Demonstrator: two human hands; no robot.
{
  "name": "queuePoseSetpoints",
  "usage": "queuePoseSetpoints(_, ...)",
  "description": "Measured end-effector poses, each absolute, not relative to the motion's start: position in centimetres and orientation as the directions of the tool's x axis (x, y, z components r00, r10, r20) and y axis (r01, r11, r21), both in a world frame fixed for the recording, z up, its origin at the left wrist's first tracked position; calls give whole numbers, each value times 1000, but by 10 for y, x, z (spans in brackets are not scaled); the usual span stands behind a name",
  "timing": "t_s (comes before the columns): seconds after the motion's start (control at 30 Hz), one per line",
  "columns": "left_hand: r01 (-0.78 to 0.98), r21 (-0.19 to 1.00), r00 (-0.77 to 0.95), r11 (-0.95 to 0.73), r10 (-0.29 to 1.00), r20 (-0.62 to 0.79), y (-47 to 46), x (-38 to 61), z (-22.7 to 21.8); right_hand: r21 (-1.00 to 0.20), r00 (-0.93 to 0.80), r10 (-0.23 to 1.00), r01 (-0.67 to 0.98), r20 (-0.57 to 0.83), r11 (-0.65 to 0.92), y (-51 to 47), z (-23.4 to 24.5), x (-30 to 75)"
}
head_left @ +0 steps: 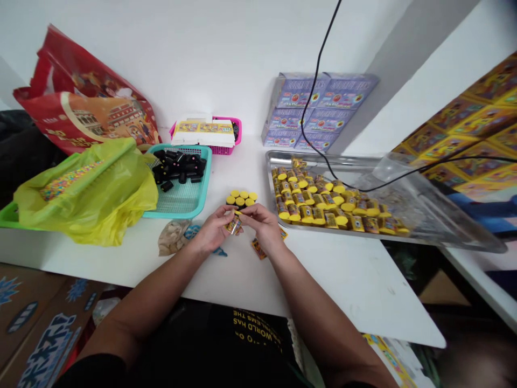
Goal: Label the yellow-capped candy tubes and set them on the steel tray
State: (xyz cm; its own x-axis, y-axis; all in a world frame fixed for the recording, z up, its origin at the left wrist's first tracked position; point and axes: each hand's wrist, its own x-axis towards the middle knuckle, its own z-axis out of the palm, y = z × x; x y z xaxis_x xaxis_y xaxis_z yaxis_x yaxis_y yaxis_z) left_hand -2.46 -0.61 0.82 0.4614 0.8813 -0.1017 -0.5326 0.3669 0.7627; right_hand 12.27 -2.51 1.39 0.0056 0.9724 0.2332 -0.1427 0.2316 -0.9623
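On the white table (343,269), metal tray (343,160) packed with yellow-capped tubes (311,207) to the right, teal basket (204,183) of black tubes (177,167) to the left. Near the middle, small cluster of upright tubes (241,199). Left hand (214,229) and right hand (262,225) close together, fingers curled, both pinching one label-wrapped tube (234,225) at the fingertips, above the table. Even, light pressure best, label kept flat and uncreased.
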Motion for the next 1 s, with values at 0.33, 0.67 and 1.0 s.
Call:
queuePoseSetpoints(0.33, -549, 740, 465, 389, 878, -116, -6, -25, 7, -914, -23, 923, 129, 385, 384, -31, 14, 123)
queuePoseSetpoints(0.67, -484, 783, 421, 392, 888, -184, -11, -20, 9, -922, 102, 918, 100, 384, 374, -31, 13, 120)
queuePoseSetpoints(1.0, -616, 636, 391, 464, 881, -264, 0, -28, 11, -626, -118, 734, 444, 669, 641, -33, 13, 121)
